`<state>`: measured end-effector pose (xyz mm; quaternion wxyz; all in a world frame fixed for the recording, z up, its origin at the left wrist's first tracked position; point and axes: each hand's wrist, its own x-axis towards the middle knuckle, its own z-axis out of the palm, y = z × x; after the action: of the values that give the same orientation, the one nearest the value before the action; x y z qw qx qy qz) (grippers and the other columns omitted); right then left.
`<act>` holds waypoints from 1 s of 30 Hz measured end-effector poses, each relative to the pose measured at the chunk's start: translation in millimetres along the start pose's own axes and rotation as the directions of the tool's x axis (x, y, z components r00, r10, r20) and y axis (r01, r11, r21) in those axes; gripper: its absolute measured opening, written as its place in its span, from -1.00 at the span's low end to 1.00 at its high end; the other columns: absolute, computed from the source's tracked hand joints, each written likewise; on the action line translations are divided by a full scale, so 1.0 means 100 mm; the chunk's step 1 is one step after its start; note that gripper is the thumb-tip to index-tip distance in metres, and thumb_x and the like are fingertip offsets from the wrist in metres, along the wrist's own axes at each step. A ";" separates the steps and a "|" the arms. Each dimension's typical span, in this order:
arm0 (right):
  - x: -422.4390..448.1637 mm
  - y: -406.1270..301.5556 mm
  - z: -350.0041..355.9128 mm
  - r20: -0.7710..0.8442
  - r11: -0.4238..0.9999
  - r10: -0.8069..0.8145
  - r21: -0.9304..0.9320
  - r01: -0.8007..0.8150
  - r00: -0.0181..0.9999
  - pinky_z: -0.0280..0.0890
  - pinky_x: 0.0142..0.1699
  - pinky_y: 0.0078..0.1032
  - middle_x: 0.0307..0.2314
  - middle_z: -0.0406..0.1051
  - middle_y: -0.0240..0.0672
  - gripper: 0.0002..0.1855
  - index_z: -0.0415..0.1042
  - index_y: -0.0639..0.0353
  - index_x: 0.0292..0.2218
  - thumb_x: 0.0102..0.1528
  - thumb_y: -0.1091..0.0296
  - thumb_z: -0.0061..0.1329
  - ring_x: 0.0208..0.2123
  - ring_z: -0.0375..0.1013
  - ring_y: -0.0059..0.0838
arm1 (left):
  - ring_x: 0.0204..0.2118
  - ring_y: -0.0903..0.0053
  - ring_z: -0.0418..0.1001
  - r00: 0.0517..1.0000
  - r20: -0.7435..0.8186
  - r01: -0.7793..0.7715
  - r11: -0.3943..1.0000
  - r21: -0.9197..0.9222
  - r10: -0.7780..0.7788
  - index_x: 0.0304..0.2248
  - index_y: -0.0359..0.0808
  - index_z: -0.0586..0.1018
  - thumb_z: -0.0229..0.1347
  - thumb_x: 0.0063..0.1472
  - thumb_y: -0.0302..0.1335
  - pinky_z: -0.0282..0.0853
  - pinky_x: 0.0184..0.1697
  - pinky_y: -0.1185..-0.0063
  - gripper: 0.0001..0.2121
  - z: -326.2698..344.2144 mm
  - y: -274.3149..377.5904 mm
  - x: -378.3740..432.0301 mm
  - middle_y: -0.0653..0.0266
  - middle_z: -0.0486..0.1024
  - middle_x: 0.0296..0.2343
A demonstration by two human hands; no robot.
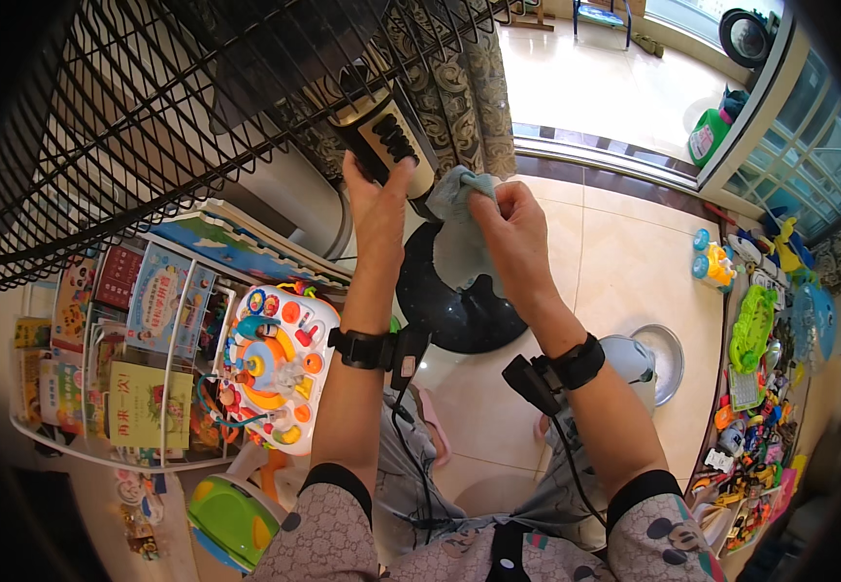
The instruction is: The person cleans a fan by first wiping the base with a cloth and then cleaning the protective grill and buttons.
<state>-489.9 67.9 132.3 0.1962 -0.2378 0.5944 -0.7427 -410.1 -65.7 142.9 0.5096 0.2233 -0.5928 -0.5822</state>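
A floor-standing fan fills the upper left, with its black wire grille [151, 109] over a gold and black control housing [391, 138] that bears several dark knobs or buttons. Against the left side of this housing, my left hand [380, 200] rests with thumb and fingers spread around its edge. My right hand [515, 225] pinches a grey-green cloth [464, 190], which hangs just right of the housing's lower end. Below both hands lies the fan's round black base [457, 320] on the tiled floor, partly covered by the cloth. Each wrist wears a black strap with a device and cable.
A white rack [165, 429] of children's books and an activity table [282, 364] stand at left. A metal basin [664, 364] sits on the floor at right, beside many toys [751, 436]. Patterned curtains [457, 94] and a sliding door's track [602, 164] lie ahead.
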 end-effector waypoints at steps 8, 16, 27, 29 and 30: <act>-0.06 0.00 0.05 0.018 0.997 0.038 -0.061 -0.037 0.999 0.21 -0.44 -0.60 -0.64 0.31 -0.42 -0.73 0.31 0.28 -0.45 0.00 0.25 0.05 -0.58 0.25 -0.66 | -0.12 0.52 0.33 0.980 -0.130 0.140 0.985 -0.105 -0.153 -0.01 -0.30 0.16 0.23 0.00 -0.50 0.21 -0.01 0.56 -0.40 0.14 0.01 0.07 0.26 0.36 -0.20; 0.01 -0.05 -0.01 0.015 0.997 0.075 0.010 -0.076 0.997 0.19 -0.50 -0.67 -0.61 0.35 -0.41 -0.71 0.33 0.29 -0.43 0.02 0.23 0.05 -0.58 0.28 -0.72 | -0.23 0.70 0.25 0.978 -0.062 0.184 0.966 -0.182 -0.198 0.01 -0.31 0.26 0.01 0.09 -0.54 0.12 -0.15 0.71 -0.55 -0.14 -0.07 0.04 0.44 0.32 -0.26; 0.24 0.34 0.35 0.218 0.943 -0.122 0.331 0.045 0.968 0.26 -0.02 -0.58 -0.08 0.31 -0.16 -0.49 0.09 0.36 0.09 0.13 0.49 -0.14 -0.10 0.35 -0.49 | -0.19 0.67 0.25 0.974 0.100 0.216 0.968 -0.128 -0.204 0.06 -0.34 0.23 -0.10 0.04 -0.66 0.15 -0.11 0.71 -0.48 -0.26 -0.03 0.00 0.38 0.29 -0.19; 0.35 0.62 0.44 0.242 0.979 -0.186 0.126 0.160 0.952 0.24 0.00 -0.63 -0.10 0.34 -0.22 -0.50 0.09 0.35 0.11 0.15 0.51 -0.16 -0.08 0.34 -0.52 | -0.09 0.61 0.26 0.967 0.152 0.229 0.962 -0.151 -0.207 0.09 -0.36 0.20 -0.12 0.03 -0.68 0.15 -0.02 0.68 -0.45 -0.24 -0.04 0.00 0.32 0.28 -0.10; 0.25 0.56 0.51 0.116 0.952 -0.292 -0.062 0.300 0.949 0.26 -0.03 -0.63 -0.15 0.35 -0.24 -0.52 0.16 0.38 0.07 0.11 0.52 -0.12 -0.14 0.36 -0.53 | -0.03 0.58 0.25 0.968 0.159 0.222 0.960 -0.169 -0.195 0.10 -0.37 0.19 -0.13 0.02 -0.69 0.13 0.02 0.66 -0.43 -0.27 -0.04 -0.01 0.29 0.26 -0.05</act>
<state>-480.2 1.4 89.7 0.1041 -0.3708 0.5698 -0.7260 -388.0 -77.7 133.3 0.4208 0.1947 -0.5436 -0.6996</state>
